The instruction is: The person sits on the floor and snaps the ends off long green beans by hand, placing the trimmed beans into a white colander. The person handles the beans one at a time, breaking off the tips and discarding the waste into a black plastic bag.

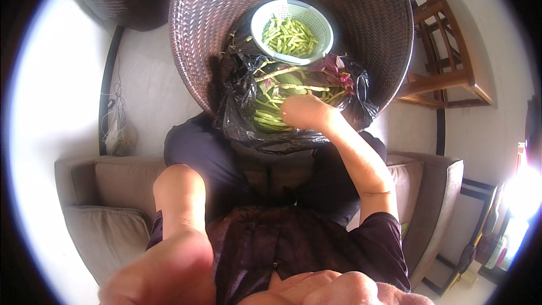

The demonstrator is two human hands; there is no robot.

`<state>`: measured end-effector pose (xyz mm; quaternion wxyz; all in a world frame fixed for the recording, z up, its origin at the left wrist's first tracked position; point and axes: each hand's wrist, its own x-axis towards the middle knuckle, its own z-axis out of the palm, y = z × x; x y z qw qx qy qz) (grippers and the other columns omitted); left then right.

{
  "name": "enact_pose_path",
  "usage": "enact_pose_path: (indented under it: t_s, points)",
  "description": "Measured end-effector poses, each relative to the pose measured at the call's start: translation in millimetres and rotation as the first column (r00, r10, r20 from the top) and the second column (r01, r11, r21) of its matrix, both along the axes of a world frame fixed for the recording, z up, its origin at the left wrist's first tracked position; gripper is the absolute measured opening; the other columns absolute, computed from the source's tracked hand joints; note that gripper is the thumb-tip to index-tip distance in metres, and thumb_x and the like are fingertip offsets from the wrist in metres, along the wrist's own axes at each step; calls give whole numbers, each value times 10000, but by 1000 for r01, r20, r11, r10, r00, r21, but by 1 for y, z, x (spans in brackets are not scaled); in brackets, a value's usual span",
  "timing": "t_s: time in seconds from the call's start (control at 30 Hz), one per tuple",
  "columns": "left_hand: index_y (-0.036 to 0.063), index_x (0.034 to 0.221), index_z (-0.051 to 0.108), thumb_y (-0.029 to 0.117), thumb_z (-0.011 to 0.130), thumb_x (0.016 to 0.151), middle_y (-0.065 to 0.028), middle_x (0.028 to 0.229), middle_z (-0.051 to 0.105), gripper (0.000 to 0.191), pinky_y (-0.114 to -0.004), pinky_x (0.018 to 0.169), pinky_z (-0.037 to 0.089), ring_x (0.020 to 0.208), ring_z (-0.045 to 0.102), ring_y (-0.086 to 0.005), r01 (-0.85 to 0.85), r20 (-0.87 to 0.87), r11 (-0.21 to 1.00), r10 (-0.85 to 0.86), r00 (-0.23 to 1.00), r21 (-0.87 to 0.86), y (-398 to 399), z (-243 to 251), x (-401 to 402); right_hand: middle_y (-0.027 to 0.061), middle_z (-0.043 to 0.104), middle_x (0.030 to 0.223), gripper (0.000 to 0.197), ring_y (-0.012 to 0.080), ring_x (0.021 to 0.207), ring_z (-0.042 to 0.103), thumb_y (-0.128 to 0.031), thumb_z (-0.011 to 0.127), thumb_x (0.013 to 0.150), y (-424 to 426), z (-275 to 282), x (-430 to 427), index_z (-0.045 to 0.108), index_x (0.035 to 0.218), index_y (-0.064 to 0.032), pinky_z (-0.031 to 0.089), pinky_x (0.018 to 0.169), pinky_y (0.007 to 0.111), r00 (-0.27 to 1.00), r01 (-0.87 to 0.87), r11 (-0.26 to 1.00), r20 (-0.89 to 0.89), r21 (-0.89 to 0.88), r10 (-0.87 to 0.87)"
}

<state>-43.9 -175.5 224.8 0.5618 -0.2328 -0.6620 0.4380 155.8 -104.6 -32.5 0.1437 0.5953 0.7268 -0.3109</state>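
Observation:
My right hand [302, 112] is lowered palm down over long green beans [271, 119] in an open black plastic bag [275, 144]. Its fingers are hidden under it, so any hold is unclear. Purple-red leaves [336, 72] and thick green stems [292, 87] lie in the bag just beyond. A pale green plastic colander [328, 40] holding short-cut bean pieces [290, 36] sits behind the bag. Both rest on a dark surface inside a woven chair [190, 38]. My left hand [156, 271] is raised close to the camera at the lower left, blurred and partly cut off.
The bag's near edge hangs by my knees. Around me is a brown sofa [436, 203]. A wooden chair [453, 80] stands at right, and another woven seat [131, 0] at upper left. Cables [118, 114] and a plastic bag [120, 137] lie on the floor at left.

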Motion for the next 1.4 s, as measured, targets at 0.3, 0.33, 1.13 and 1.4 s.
enact_pose_path:
  t_s: [0.3,0.33,1.13,1.4]
  points:
    - [51,609,492,869,564,477,-118,684,551,832,-374,658,470,631,554,-308,150,98,988,-152,984,23,-9,0,-49,56,692,777,101,191,734,687,-133,617,764,-14,-29,-13,717,778,-125,492,544,314,950,-197,930,293,310,104]
    - [48,612,498,870,563,481,-121,690,556,834,-375,654,472,627,556,-309,99,63,995,-100,993,17,-5,6,-41,54,691,771,94,192,726,687,-130,623,759,-14,-30,-14,716,773,-123,493,542,312,950,-185,930,300,317,87]
    - [-3,720,365,902,423,513,-129,716,394,931,-409,596,369,639,424,-328,740,133,665,-728,672,-101,-24,-6,-86,70,700,778,80,212,749,696,-106,649,730,-4,-28,-16,718,771,-107,513,577,331,961,-135,958,267,251,66]
    - [52,743,414,607,487,637,-100,755,462,569,-389,626,411,665,477,-260,445,-618,895,-367,695,-32,-1,-42,-90,122,692,777,127,273,766,695,-132,617,742,0,-20,-1,708,787,-57,533,635,404,991,-85,964,126,253,54]
